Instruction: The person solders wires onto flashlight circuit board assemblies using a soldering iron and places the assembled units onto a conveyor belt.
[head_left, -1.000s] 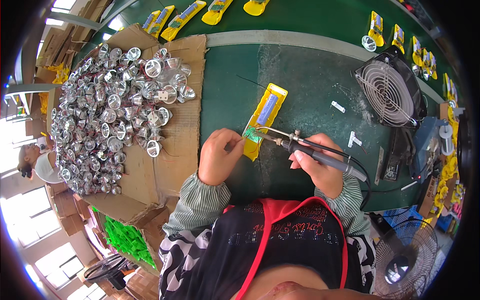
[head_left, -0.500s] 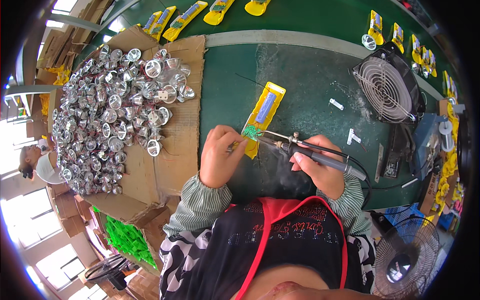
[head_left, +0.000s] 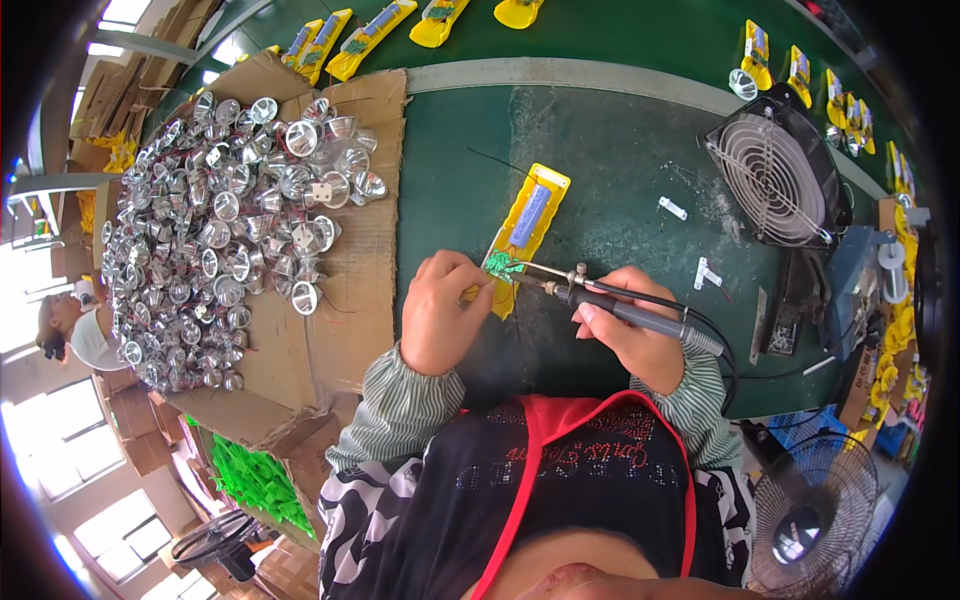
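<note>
In front of me on the green bench lies a yellow plastic housing (head_left: pixel 549 230), tilted, with a blue cylindrical battery (head_left: pixel 530 215) in it. At its near end is a green circuit board (head_left: pixel 500 264) with thin wires. My right hand (head_left: pixel 635 328) grips a soldering iron (head_left: pixel 632 313) with a thin metal feed tube clamped along it; the tip reaches the board. My left hand (head_left: pixel 442 312) is closed in a pinch at the board's left edge. What its fingertips hold is too small to make out, perhaps hidden by them.
A cardboard box (head_left: pixel 365 290) full of silver lamp reflectors (head_left: pixel 228 205) stands left. A square fan (head_left: pixel 768 178) sits at the right, near two small white parts (head_left: pixel 672 208). More yellow housings (head_left: pixel 372 40) line the far belt. A person (head_left: pixel 92 335) is at the far left.
The soldering iron and my right hand have shifted slightly left, with the tip nearer my left fingertips. Visible smoke below the iron has thinned. The left hand stays almost still.
</note>
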